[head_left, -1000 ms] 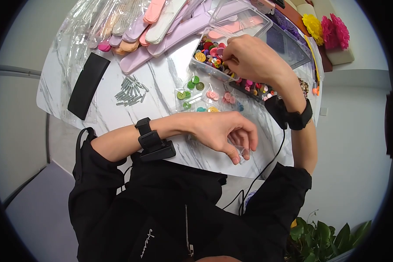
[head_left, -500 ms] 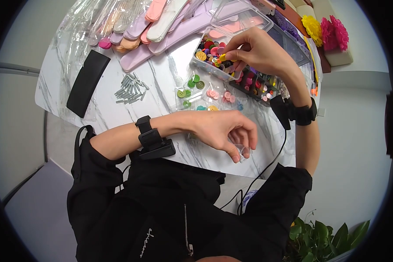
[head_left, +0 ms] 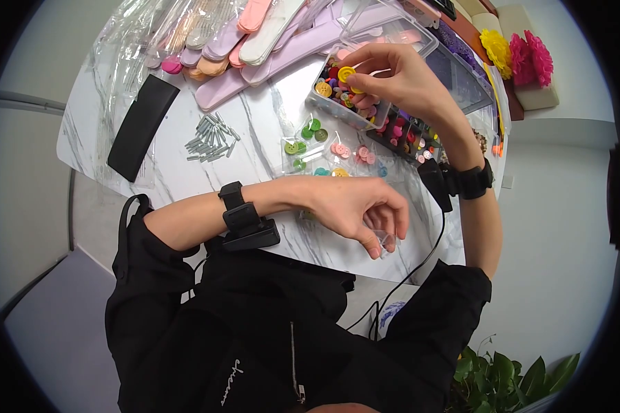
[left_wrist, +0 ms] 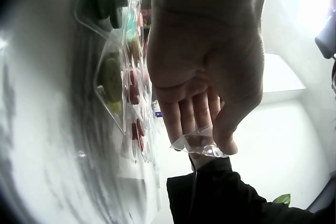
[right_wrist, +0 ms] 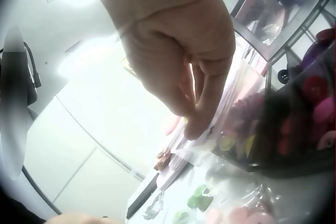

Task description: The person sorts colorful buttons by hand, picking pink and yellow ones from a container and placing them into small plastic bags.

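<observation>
The right hand (head_left: 399,76) is raised over a clear box (head_left: 312,98) heaped with mixed buttons, at the far side of the marble bench (head_left: 255,120). Its thumb and forefinger pinch 1 yellow button (head_left: 346,73), held just above the heap and clear of the other buttons. In the right wrist view that hand (right_wrist: 178,50) hangs with its fingertips drawn together above the box, but the button itself cannot be made out there.

The left hand (head_left: 355,206) rests near the bench's front edge with the forearm lying across it. Its fingers are curled, and the thumb and fingers grip a small clear bag (head_left: 386,241). The left wrist view shows the same hand (left_wrist: 210,66) and the crumpled bag (left_wrist: 199,142) pinched at the fingertips.

Between the 2 hands lie flat little bags, some with green buttons (head_left: 304,138) and some with pink buttons (head_left: 353,153). Just beside the box, to its right, is a divided tray (head_left: 410,134) of more buttons. A loose pile of small grey metal pieces (head_left: 210,140) lies to the left, with a flat black case (head_left: 141,127) beyond it near the bench edge. Pastel strips (head_left: 255,41) in clear wrapping fan across the far end.
</observation>
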{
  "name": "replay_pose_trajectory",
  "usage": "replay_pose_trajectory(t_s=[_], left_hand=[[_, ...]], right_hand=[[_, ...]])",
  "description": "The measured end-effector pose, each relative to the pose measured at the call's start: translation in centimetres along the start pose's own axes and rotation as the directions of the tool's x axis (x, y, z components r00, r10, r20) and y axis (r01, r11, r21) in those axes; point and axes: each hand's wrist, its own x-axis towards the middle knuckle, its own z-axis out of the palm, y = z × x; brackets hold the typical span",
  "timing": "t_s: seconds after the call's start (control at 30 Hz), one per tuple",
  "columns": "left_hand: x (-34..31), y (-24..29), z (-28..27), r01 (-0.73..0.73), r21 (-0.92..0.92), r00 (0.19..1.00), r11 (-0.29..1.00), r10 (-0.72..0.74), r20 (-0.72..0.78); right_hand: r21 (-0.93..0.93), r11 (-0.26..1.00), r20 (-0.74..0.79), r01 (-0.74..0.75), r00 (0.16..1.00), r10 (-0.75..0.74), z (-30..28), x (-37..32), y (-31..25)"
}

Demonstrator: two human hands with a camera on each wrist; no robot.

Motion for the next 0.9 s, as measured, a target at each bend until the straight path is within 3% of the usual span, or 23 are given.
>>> replay_pose_trajectory(t_s=[0.2,0.3,0.47,0.57,0.6,0.7,0.73,0.83,0.87,0.9], left_hand=[[0.0,0.0,0.0,0.000,0.001,1.000,1.000,0.000,0.004],[0.0,0.1,0.0,0.012,0.005,1.000,1.000,-0.012,0.006],[0.0,0.1,0.0,0.018,0.020,1.000,1.000,-0.018,0.000],[0.0,0.0,0.0,0.007,0.003,1.000,1.000,-0.007,0.006],[0.0,-0.1,0.0,0.002,-0.005,1.000,1.000,-0.002,0.008],[0.1,-0.2,0.0,-0.001,-0.001,1.000,1.000,0.001,0.009],[0.1,-0.2,0.0,0.001,0.000,1.000,1.000,-0.001,0.010],[0.1,-0.2,0.0,-0.004,0.000,1.000,1.000,0.004,0.012],[0.1,-0.2,0.0,-0.007,-0.001,1.000,1.000,0.007,0.012],[0.1,-0.2,0.0,-0.008,-0.001,1.000,1.000,0.008,0.011]], right_hand=[[0.182,0.982,-0.044,-0.043,0.998,0.052,-0.1,-0.4,-0.4],[0.525,0.848,-0.025,-0.068,0.995,0.095,-0.2,-0.2,0.1],[0.483,0.875,-0.086,0.020,0.996,0.025,0.4,-0.2,0.7],[0.180,0.983,-0.089,0.042,0.996,-0.026,0.3,-0.8,0.5],[0.178,0.983,-0.088,0.041,0.996,-0.026,0.3,-0.7,0.5],[-0.161,0.985,-0.037,0.061,0.997,-0.068,0.2,-0.5,0.7],[-0.160,0.985,-0.036,0.060,0.997,-0.067,0.4,-0.5,0.7],[-0.443,0.888,-0.060,0.122,0.984,-0.165,1.0,-0.5,0.1],[-0.443,0.888,-0.058,0.122,0.985,-0.164,1.0,-0.7,-0.3],[-0.596,0.786,-0.001,0.165,0.979,-0.206,0.9,-0.8,-0.8]])
